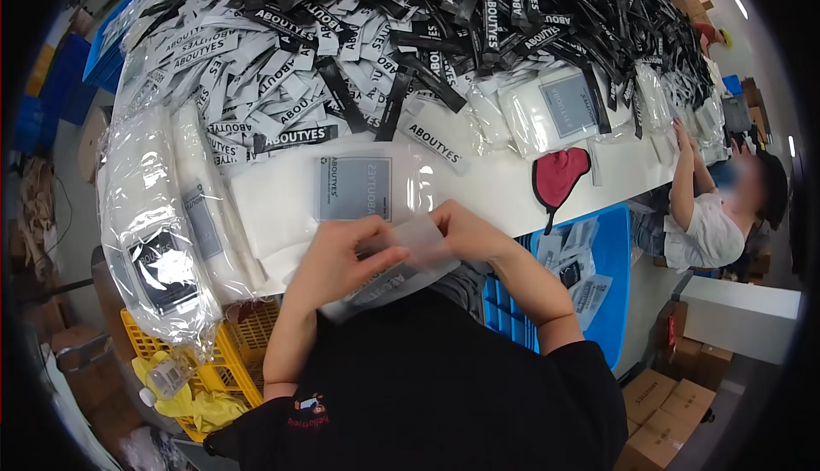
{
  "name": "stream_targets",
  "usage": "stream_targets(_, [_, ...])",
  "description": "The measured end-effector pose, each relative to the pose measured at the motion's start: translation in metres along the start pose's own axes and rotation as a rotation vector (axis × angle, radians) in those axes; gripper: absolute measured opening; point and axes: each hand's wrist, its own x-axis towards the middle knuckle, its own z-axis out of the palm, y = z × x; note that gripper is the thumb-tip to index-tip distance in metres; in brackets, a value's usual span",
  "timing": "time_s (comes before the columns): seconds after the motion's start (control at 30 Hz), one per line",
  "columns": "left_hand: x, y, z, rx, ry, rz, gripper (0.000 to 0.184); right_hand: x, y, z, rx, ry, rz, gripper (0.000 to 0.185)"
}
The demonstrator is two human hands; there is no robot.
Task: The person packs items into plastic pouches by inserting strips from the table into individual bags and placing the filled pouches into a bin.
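My right hand (465,230) pinches the upper edge of a translucent plastic bag (424,245) with faint dark print, held just in front of my body. My left hand (343,257) is curled over the same bag from the left, its fingertips a little blurred. Behind my hands on the white table lies a clear-wrapped white pack with a grey ABOUTYES label (354,187). A loose ABOUTYES sachet (433,143) rests beyond it.
A big heap of black and white sachets (342,52) covers the back. Wrapped packs (141,189) stand at left, and a red cloth pouch (561,176) lies at right. Below are a blue bin (611,317) and yellow crate (226,368). Another person (709,232) works at far right.
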Motion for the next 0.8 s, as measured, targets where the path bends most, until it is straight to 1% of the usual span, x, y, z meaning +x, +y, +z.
stream_targets(0.03, [0.0,-0.001,-0.002,-0.003,0.043,-0.037,0.017,-0.001,0.0,-0.003,0.087,0.01,-0.003,0.02])
stream_targets(0.13, [0.001,0.0,-0.006,-0.015,0.163,-0.113,0.024,-0.009,-0.001,0.006,0.549,0.373,-0.128,0.022])
stream_targets(0.23, [0.003,-0.009,0.002,-0.216,0.206,-0.146,0.02,-0.014,-0.004,0.025,0.171,0.414,-0.299,0.02])
stream_targets(0.27, [0.004,-0.008,0.004,-0.236,0.215,-0.078,0.019,-0.015,0.001,0.024,0.027,0.417,-0.282,0.012])
stream_targets(0.33, [0.008,0.002,0.013,-0.286,0.23,0.051,0.016,-0.014,-0.006,0.03,-0.015,0.416,-0.277,0.011])
stream_targets(0.37, [0.006,0.002,0.013,-0.219,0.218,0.064,0.015,-0.014,-0.009,0.032,-0.036,0.413,-0.273,0.011])
stream_targets(0.43, [0.003,0.001,0.01,-0.078,0.206,0.095,0.014,-0.016,-0.011,0.034,-0.329,0.493,-0.42,0.012])
stream_targets(0.47, [0.002,-0.001,0.013,-0.079,0.202,0.072,0.015,-0.015,-0.012,0.034,-0.477,0.529,-0.495,0.012])
stream_targets(0.53, [0.001,-0.008,0.027,-0.078,0.185,0.022,0.019,-0.028,-0.016,0.026,-0.487,0.49,-0.394,0.013])
stream_targets(0.57, [0.005,-0.007,0.034,-0.076,0.114,0.119,0.022,-0.04,-0.018,0.016,-0.492,0.474,-0.345,0.013])
stream_targets(0.63, [0.015,-0.005,0.043,-0.08,-0.034,0.317,0.029,-0.094,-0.043,-0.014,-0.749,0.407,-0.167,0.013])
stream_targets(0.67, [0.014,0.0,0.039,-0.012,-0.066,0.204,0.039,-0.119,-0.048,-0.028,-0.89,0.337,-0.018,0.019])
stream_targets(0.7, [0.017,-0.009,0.037,0.124,0.008,0.286,0.041,-0.134,-0.052,-0.035,-1.024,0.263,0.135,0.026])
stream_targets(0.77, [0.025,-0.031,0.038,0.394,0.156,0.446,0.046,-0.126,-0.068,-0.029,-1.18,0.276,0.019,0.038])
stream_targets(0.8, [0.026,-0.032,0.039,0.506,0.141,0.405,0.048,-0.116,-0.073,-0.026,-1.254,0.282,-0.037,0.045])
